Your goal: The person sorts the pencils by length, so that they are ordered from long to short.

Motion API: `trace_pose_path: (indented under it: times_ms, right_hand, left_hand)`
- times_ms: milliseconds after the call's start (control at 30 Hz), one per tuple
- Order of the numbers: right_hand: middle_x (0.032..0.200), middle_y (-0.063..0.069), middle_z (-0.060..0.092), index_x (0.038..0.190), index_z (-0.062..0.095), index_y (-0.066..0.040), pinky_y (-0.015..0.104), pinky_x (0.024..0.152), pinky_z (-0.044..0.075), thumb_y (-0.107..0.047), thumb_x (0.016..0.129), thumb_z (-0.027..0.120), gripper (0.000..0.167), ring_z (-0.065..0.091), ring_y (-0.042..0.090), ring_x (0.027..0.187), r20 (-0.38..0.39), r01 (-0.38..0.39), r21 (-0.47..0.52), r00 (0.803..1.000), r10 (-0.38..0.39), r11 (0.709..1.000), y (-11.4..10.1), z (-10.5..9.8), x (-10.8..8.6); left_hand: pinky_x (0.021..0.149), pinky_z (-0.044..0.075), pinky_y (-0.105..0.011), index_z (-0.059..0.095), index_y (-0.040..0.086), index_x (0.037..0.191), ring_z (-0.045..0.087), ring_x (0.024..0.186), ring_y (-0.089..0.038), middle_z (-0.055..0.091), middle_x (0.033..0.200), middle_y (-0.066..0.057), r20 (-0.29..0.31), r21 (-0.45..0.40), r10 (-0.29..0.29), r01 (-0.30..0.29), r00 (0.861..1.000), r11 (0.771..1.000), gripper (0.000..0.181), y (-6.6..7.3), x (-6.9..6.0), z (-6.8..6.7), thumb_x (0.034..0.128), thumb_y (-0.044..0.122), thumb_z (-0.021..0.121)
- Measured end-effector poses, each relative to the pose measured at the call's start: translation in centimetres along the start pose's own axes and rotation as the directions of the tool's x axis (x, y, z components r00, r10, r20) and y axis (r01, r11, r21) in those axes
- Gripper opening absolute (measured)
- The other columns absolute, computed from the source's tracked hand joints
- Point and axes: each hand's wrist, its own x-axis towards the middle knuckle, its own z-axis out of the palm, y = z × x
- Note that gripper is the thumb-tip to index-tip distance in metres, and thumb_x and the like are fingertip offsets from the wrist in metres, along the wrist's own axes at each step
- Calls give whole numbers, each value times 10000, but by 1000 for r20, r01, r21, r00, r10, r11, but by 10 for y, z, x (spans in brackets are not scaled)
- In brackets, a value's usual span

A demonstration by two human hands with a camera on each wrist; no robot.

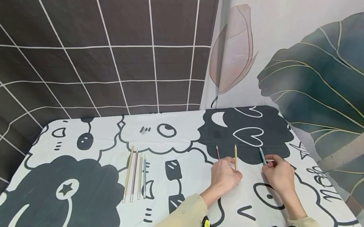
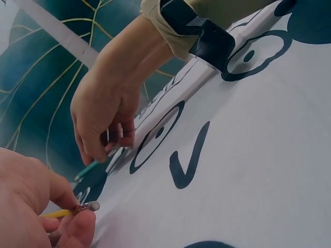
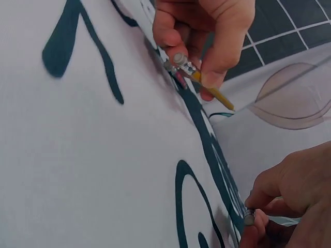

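My left hand (image 1: 223, 176) pinches a yellow pencil (image 1: 236, 156) near its eraser end, which shows in the left wrist view as a silver ferrule with a pale eraser (image 2: 93, 206). Beside that pencil a dark red pencil (image 1: 218, 152) reaches out past the hand; whether the fingers touch it, I cannot tell. To the right, my right hand (image 1: 279, 174) holds a teal pencil (image 1: 262, 155) between thumb and fingers near its eraser end, tip pointing away. The fingers hide much of each pencil's rear part.
Several pencils (image 1: 134, 176) lie side by side, roughly parallel, left of the hands. A white cloth with black cartoon drawings (image 1: 195, 169) covers the table. Behind stand a dark grid-patterned curtain (image 1: 128, 26) and a leaf-print curtain (image 1: 346, 73).
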Motion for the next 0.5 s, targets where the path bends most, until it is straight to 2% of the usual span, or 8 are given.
trace_pose_path:
  times_ms: [200,500]
  right_hand:
    - [767,115,614,1099,642,98,371,629,388,36,784,565,330,530,255,679,0,-27,29,1000,27,999,-4,-1,-1]
    - [777,100,560,1174,607,84,257,470,375,15,839,528,351,481,164,633,77,-102,152,993,91,983,-9,-3,-3]
  left_hand:
    - [595,410,-234,732,41,979,557,622,-106,564,519,103,22,-21,-10,10,1000,1000,303,0,-3,-10,676,19,725]
    - [577,426,-252,717,29,1013,555,569,-63,609,576,84,53,-101,-12,18,999,995,319,-2,-3,-22,695,5,720]
